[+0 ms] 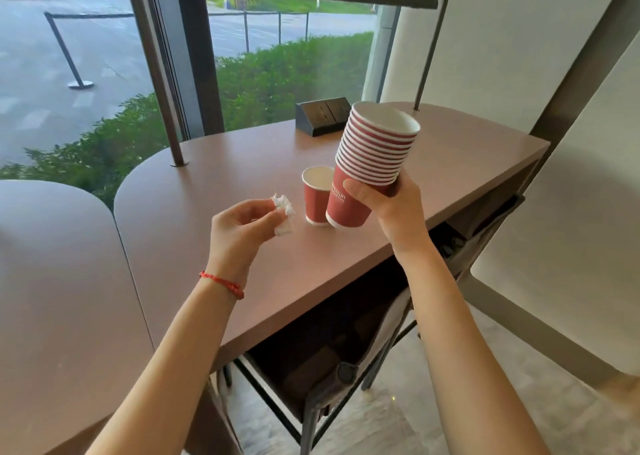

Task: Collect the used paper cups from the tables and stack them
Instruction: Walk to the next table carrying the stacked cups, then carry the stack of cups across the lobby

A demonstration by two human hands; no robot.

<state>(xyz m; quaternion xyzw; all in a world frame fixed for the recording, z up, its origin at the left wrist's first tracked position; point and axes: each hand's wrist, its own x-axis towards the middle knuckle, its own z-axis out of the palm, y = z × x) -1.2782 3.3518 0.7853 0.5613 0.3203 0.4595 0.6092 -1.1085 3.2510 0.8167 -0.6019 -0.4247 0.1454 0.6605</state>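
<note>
Paper cup (317, 195) stood upright, mouth open, on the brown table (221, 164). Just right of that cup, touching or nearly so, my right hand (388, 202) gripped the tilted stack of cups (374, 157). Left of the cup, equally near, my left hand (239, 229) pinched a crumpled tissue (284, 210).

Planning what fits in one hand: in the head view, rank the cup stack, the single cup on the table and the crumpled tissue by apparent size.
1. cup stack, held tilted in the right hand
2. single cup, standing on the table
3. crumpled tissue, pinched in the left hand
</note>
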